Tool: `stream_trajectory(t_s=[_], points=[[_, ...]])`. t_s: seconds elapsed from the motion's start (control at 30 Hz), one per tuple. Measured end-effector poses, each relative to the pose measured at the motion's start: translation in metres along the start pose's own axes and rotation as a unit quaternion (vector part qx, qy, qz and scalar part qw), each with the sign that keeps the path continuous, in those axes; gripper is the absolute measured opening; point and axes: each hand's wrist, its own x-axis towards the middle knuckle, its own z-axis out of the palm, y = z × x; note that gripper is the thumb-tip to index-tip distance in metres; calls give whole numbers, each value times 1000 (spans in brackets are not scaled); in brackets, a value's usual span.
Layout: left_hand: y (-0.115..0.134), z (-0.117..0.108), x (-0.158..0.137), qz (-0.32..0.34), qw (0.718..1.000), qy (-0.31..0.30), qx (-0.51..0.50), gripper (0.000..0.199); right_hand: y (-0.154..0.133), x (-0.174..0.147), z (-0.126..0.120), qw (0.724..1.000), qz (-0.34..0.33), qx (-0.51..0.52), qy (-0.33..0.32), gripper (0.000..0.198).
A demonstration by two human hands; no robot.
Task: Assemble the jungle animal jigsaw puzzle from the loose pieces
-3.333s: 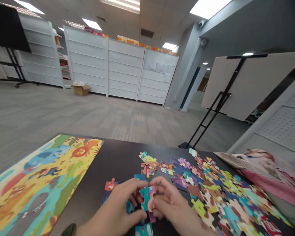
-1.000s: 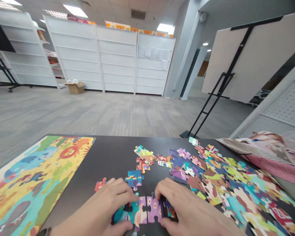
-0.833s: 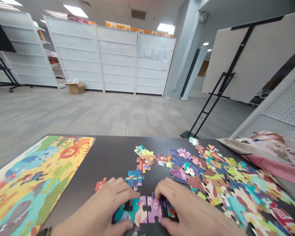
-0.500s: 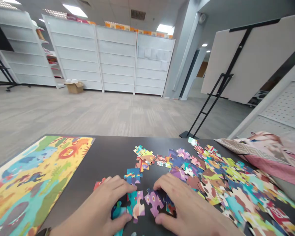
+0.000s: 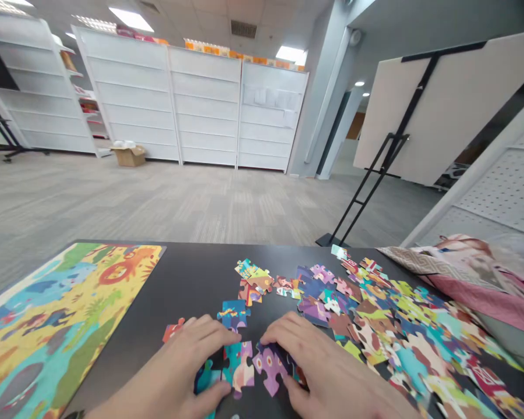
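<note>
My left hand point(image 5: 196, 361) lies curved over a joined group of teal and pink jigsaw puzzle pieces point(image 5: 243, 369), its thumb and index finger on either side of the group's left part. My right hand point(image 5: 314, 366) has its fingers around a purple puzzle piece with two eye shapes point(image 5: 269, 368), flat on the table just right of that group, with a narrow gap between. Darker pieces under my right palm are partly hidden. A blue puzzle piece point(image 5: 233, 313) sits above my left fingertips, and a red puzzle piece point(image 5: 173, 330) pokes out behind my left knuckles.
A large heap of loose puzzle pieces point(image 5: 402, 326) spreads over the right of the black table point(image 5: 192, 273). A small cluster of pieces point(image 5: 253, 279) lies farther back. The colourful picture sheet point(image 5: 70, 314) covers the left side. A pink-edged fabric bag point(image 5: 467, 279) rests at the right edge.
The purple piece has turned slightly, and my right thumb has shifted from its lower edge toward its right side. My left hand stays on the joined group. The view has shifted a little.
</note>
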Motion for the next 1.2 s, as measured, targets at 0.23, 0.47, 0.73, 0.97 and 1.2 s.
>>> stream_trajectory(t_s=[0.23, 0.47, 0.73, 0.97, 1.2], points=[[2, 2, 0, 4, 1000, 0, -2, 51, 4, -1, 2, 999, 41, 0, 20, 39], [4, 2, 1, 14, 1000, -1, 4, 48, 2, 1, 5, 999, 31, 19, 21, 33], [1, 4, 3, 70, 995, 39, 62, 42, 1, 3, 2, 999, 36, 4, 10, 29], [-12, 0, 3, 129, 986, 49, 98, 44, 7, -1, -6, 996, 87, -18, -2, 32], [-35, 9, 10, 151, 986, 25, 65, 40, 12, -14, -15, 989, 149, -22, -8, 37]])
